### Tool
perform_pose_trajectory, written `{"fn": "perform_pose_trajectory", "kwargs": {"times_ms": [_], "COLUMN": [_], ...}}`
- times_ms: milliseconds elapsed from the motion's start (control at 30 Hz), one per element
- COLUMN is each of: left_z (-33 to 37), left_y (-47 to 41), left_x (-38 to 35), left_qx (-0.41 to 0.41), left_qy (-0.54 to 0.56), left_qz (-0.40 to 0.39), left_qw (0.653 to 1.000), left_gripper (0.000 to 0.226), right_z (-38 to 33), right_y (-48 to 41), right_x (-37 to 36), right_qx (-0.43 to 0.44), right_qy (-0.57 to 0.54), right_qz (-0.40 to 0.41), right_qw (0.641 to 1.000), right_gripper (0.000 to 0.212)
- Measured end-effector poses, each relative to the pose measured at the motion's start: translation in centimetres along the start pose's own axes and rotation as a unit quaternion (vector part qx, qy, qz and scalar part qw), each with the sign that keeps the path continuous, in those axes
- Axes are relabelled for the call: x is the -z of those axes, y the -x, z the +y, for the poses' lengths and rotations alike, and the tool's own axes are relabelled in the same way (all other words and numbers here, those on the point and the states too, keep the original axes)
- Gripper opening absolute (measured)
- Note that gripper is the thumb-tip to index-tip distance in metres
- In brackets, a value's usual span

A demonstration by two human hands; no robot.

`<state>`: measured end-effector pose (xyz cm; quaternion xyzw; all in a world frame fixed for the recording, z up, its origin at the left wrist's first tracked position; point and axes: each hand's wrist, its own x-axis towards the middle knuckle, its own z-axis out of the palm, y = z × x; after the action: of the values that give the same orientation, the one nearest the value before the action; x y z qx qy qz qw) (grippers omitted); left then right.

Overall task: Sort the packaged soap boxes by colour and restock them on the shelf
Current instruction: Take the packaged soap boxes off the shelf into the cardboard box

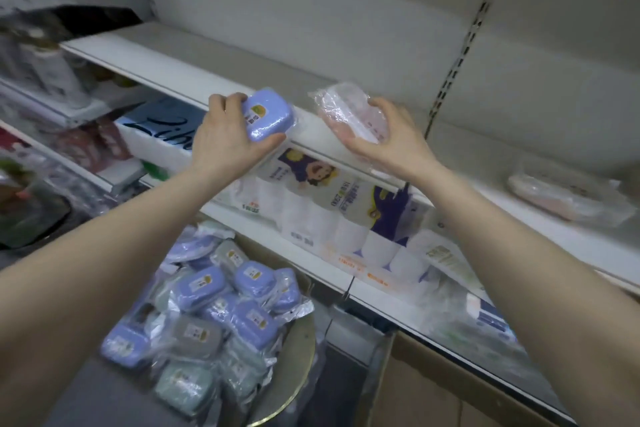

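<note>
At the centre of the frame, just over the front lip of the bare white metal shelf (180,52), the person's left hand (225,137) has its fingers curled round a lilac rounded plastic soap box in clear film (268,120). The thumb sits along the lower long edge and the fingers hook over the far end.

Right of it, the right hand (389,140) grips a pale pink soap box in crinkly clear wrap (348,114) the same way, so neither hand is free.

These look light and rigid, but the film is probably slippery and loose at the ends. Squeezing across the hard shell seems safer than pinching the wrap.

A second pink wrapped box (568,199) lies on the shelf at the right edge. A heap of lilac, grey and green wrapped boxes (214,315) waits at lower left.
</note>
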<state>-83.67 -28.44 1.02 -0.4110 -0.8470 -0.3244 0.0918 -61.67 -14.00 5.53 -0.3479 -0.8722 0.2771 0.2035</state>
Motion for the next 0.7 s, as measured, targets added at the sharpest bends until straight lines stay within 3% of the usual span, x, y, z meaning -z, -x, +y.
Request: {"fn": "perform_pose_trajectory", "kwargs": {"times_ms": [133,267,400,500,600,700], "left_z": [-9.6,-19.7,-27.8,-33.1,-36.6,-39.0], "left_y": [1.5,4.9,9.7,13.4,16.6,19.0], "left_x": [2.4,3.1,2.5,0.9,-1.5,-4.3], "left_qx": [0.017,0.063,0.096,0.112,0.108,0.085], "left_qy": [0.000,-0.017,-0.051,-0.066,-0.083,-0.092], "left_qz": [-0.017,-0.055,-0.160,-0.244,-0.298,-0.339], "left_qw": [1.000,0.996,0.981,0.961,0.945,0.932], "left_gripper": [0.083,0.079,0.086,0.099,0.100,0.092], "right_z": [-4.2,-6.1,-4.3,-2.6,-1.1,0.1], "right_y": [1.0,2.9,5.2,6.9,7.7,7.0], "right_x": [-8.6,-19.7,-29.8,-36.1,-39.9,-42.5], "right_qx": [0.019,0.010,-0.107,-0.247,-0.359,-0.390], "right_qy": [-0.004,0.005,-0.011,-0.054,-0.111,-0.087], "right_qz": [-0.021,-0.116,-0.230,-0.311,-0.340,-0.363], "right_qw": [1.000,0.993,0.967,0.916,0.862,0.842], "right_gripper": [0.074,0.065,0.051,0.047,0.047,0.036]}}
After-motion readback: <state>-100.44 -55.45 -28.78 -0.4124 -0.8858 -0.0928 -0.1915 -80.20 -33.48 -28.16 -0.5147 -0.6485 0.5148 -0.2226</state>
